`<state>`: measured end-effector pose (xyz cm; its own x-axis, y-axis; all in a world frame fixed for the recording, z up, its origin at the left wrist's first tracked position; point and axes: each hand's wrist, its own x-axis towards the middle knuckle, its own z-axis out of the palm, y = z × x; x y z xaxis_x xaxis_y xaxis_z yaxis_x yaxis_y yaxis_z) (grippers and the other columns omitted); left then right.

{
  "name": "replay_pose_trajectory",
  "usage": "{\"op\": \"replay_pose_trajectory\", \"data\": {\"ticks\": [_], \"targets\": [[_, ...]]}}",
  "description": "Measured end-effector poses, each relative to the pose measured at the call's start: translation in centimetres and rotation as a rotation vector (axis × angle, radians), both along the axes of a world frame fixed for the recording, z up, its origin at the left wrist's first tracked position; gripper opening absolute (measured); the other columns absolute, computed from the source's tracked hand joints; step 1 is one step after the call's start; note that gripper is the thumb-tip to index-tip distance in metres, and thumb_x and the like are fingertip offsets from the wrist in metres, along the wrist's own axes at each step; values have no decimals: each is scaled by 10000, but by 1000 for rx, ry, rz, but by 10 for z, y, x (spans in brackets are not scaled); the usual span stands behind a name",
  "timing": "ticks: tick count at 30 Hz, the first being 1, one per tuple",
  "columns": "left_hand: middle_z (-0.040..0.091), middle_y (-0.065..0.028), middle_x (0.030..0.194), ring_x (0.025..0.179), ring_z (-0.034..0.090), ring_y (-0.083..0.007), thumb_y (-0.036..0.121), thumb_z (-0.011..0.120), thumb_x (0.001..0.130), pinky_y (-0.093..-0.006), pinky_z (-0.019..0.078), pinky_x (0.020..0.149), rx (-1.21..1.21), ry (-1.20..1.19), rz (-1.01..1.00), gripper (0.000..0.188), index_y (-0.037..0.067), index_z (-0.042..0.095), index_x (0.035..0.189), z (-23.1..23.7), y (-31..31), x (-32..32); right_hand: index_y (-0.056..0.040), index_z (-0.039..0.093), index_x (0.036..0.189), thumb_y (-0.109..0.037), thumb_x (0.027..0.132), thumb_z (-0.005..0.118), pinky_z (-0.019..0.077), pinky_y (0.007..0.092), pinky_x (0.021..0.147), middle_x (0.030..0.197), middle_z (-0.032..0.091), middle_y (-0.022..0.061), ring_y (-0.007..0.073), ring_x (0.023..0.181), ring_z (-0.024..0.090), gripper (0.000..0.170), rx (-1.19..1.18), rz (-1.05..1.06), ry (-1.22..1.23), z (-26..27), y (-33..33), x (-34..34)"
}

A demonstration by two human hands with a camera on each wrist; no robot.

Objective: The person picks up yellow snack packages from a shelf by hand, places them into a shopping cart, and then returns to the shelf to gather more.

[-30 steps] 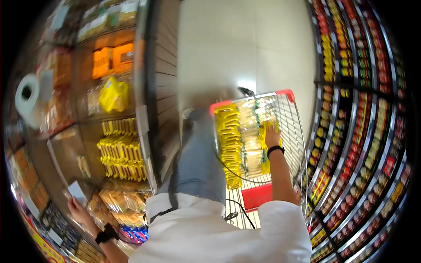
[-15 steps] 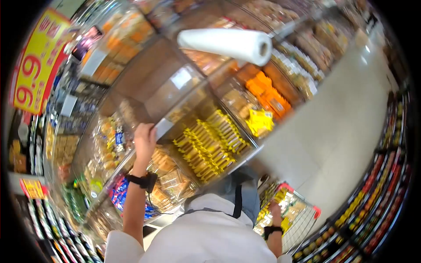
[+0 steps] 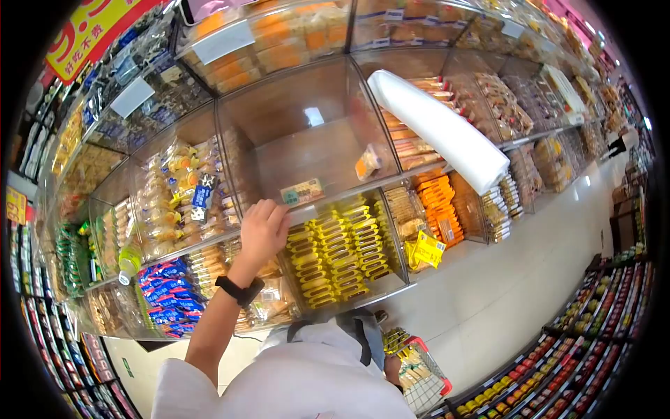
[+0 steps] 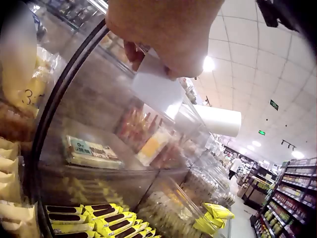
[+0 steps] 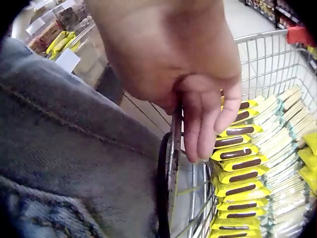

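Observation:
My left hand grips the clear front edge of an upper shelf compartment, above rows of yellow packs. From the left wrist view, the hand has its fingers bent over that edge at a white card; a small boxed pack lies inside the compartment. Low beside my leg, my right hand is at the shopping cart. The right wrist view has this hand hooked over the cart's side rim, its thumb hidden, beside yellow packs and pale wrapped packs.
A white plastic roll lies across the upper compartments. Blue packs fill a lower left bin, with orange packs to the right. Tiled aisle floor runs between the bins and a goods rack. Far off stands a person.
The head view has swung from the cart toward the bins. My left hand has moved right along the shelf edge. My right hand has left the packs and is now on the cart's rim.

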<state>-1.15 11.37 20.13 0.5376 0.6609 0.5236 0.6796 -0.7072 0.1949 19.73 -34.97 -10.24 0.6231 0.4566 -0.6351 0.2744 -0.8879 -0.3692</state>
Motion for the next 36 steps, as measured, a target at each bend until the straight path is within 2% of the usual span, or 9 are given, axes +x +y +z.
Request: {"op": "replay_pose_trajectory", "data": {"ticks": [11, 12, 13, 15, 20, 27, 30, 33, 36], "targets": [[469, -75, 713, 680, 491, -249, 79, 624, 659, -342, 399, 595, -78, 22, -6, 171, 51, 538, 804, 6, 2, 0, 66, 594, 696, -286, 774, 564, 465, 421, 558, 646, 600, 224, 368, 574, 590, 362, -135, 57, -194, -14, 7, 58], [469, -73, 714, 684, 493, -247, 83, 624, 658, -340, 400, 598, -80, 28, -5, 171, 52, 538, 803, 5, 3, -1, 81, 580, 749, -233, 797, 530, 490, 393, 506, 672, 610, 219, 338, 562, 608, 322, 29, -244, -7, -107, -47, 88], [470, -72, 716, 686, 495, -246, 87, 625, 658, -339, 401, 600, -85, 35, 2, 171, 53, 538, 801, 5, 4, -1, 96, 560, 809, -166, 816, 482, 511, 381, 442, 659, 608, 206, 311, 547, 620, 273, 37, -406, 175, -64, -16, 92], [471, -70, 720, 690, 497, -245, 94, 625, 656, -335, 402, 604, -96, 49, 17, 170, 56, 537, 797, 3, 3, -2, 105, 534, 856, -119, 831, 443, 520, 366, 392, 664, 598, 207, 290, 538, 626, 243, 67, -500, 328, -45, 0, 113], [467, -70, 711, 664, 485, -247, 94, 631, 652, -337, 388, 581, -74, 10, 5, 172, 52, 542, 792, 3, 5, -1, 81, 511, 855, -179, 859, 419, 501, 426, 391, 672, 585, 223, 352, 453, 566, 275, 87, -710, 422, -47, 13, 148], [458, -79, 686, 623, 467, -257, 88, 647, 634, -348, 371, 546, -69, -36, -41, 200, 33, 541, 794, 1, 7, -2, 79, 519, 843, -155, 845, 441, 493, 338, 344, 623, 584, 195, 287, 426, 583, 246, -89, -399, 333, -33, 56, 144], [457, -80, 691, 625, 465, -258, 90, 644, 638, -350, 370, 546, -60, -17, -36, 206, 31, 538, 804, 1, 7, -1, 45, 518, 906, -182, 856, 400, 500, 321, 354, 637, 598, 172, 264, 450, 603, 261, 13, -339, 324, -14, 74, 132], [463, -70, 723, 680, 485, -239, 102, 609, 656, -334, 391, 594, -68, 18, -9, 159, 63, 507, 772, 3, 5, -1, 39, 531, 917, -217, 874, 359, 492, 316, 360, 596, 598, 181, 261, 447, 603, 311, -13, -108, 179, 41, 119, 117], [465, -71, 729, 684, 484, -241, 99, 614, 649, -333, 390, 597, -68, 7, -15, 166, 67, 503, 768, 2, 5, -2, -16, 400, 1132, -147, 821, 453, 504, 349, 376, 646, 604, 211, 293, 472, 612, 342, -181, -103, 245, 11, 122, 137]]}}
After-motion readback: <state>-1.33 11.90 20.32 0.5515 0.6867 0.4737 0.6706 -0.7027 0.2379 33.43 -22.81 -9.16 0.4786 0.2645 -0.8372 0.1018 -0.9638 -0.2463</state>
